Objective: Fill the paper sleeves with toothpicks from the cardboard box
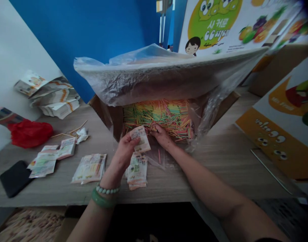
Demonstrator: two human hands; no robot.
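Observation:
My left hand (126, 148) pinches a small printed packet (140, 139) in front of the box's front edge. Beneath it lies a pile of similar packets (137, 169) on the table. My right hand (162, 135) is at the front of an open cardboard box (220, 107) lined with clear plastic. Its fingers are curled among thin coloured sticks (156, 116), in green, yellow, orange and pink; what they hold is hard to make out. One loose pink stick (159, 156) lies on plastic in front of the box.
Filled packets (90, 168) and more packets (45, 163) lie left, near a black flat object (15, 178) and a red plastic bag (30, 133). Stacked printed packaging (59, 97) stands behind. Printed cartons (282, 134) occupy the right, beside a thin metal rod (270, 171).

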